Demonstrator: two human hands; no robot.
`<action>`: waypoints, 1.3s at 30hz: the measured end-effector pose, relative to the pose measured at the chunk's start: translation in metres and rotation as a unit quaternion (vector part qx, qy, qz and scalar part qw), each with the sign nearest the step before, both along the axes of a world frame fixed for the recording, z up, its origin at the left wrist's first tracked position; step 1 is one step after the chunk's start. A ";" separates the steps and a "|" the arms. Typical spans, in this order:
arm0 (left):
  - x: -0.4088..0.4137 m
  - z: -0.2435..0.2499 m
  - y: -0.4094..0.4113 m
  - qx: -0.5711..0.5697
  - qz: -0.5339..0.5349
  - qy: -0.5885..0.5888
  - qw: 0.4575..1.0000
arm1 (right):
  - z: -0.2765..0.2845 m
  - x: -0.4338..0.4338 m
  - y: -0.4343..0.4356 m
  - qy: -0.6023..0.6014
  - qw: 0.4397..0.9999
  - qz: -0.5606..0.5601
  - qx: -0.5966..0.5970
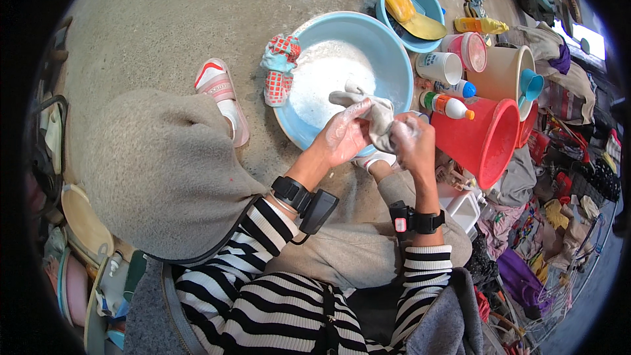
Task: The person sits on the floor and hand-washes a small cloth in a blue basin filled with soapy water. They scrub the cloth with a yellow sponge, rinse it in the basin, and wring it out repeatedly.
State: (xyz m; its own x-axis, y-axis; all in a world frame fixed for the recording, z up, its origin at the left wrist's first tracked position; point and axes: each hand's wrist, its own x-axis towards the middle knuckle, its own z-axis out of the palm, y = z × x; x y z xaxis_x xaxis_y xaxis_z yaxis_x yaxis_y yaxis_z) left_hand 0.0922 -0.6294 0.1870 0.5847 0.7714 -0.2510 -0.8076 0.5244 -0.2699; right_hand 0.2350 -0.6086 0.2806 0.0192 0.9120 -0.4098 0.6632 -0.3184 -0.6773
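Observation:
My left hand [344, 133], wet with suds, is turned palm up under a grey-white wet cloth item [379, 117], perhaps a sock; its thumb lies against the fabric. The fingers of my right hand [413, 140], also soapy, are closed around the cloth's lower end. Both hands are above the near right rim of a light blue plastic basin [402, 66] that holds white, sudsy water [330, 79]. Over the basin's left rim hangs a red-checked and pale blue cloth [281, 69].
Right of the basin stand a smaller blue basin [436, 2] with a yellow scoop [424, 27], a white tub [446, 68], a white bottle with an orange cap [451, 105], a red bucket [473, 133] and a beige bucket [495, 71]. Piled clothes [522, 227] lie farther right.

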 end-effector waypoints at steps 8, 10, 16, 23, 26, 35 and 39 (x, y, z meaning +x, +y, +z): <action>0.003 -0.003 -0.008 0.039 -0.020 0.012 0.999 | 0.011 -0.002 0.005 0.005 0.999 0.023 0.028; 0.004 -0.005 -0.011 0.031 -0.008 0.024 0.999 | 0.018 -0.009 0.005 -0.013 0.999 0.030 0.000; 0.009 -0.005 -0.013 -0.026 -0.031 0.147 0.988 | 0.014 -0.012 0.006 -0.054 0.996 0.064 -0.018; 0.007 0.006 -0.011 0.029 -0.084 0.273 0.958 | 0.005 -0.008 0.001 -0.076 0.990 0.121 -0.009; 0.006 0.009 -0.009 0.056 -0.087 0.344 0.933 | 0.000 -0.005 0.000 -0.101 0.986 0.128 -0.013; 0.002 0.010 -0.007 0.103 -0.096 0.399 0.906 | -0.002 -0.010 -0.002 -0.136 0.980 0.141 0.017; 0.005 0.009 -0.007 0.062 -0.076 0.384 0.918 | -0.002 -0.012 -0.003 -0.076 0.993 0.085 0.002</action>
State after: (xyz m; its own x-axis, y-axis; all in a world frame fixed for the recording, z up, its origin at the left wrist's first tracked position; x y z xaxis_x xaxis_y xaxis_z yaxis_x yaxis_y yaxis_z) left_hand 0.0973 -0.6367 0.1958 0.3763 0.7454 -0.5503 -0.6497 0.6357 0.4168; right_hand 0.2225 -0.6117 0.2781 -0.0740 0.9092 -0.4098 0.8017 -0.1902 -0.5666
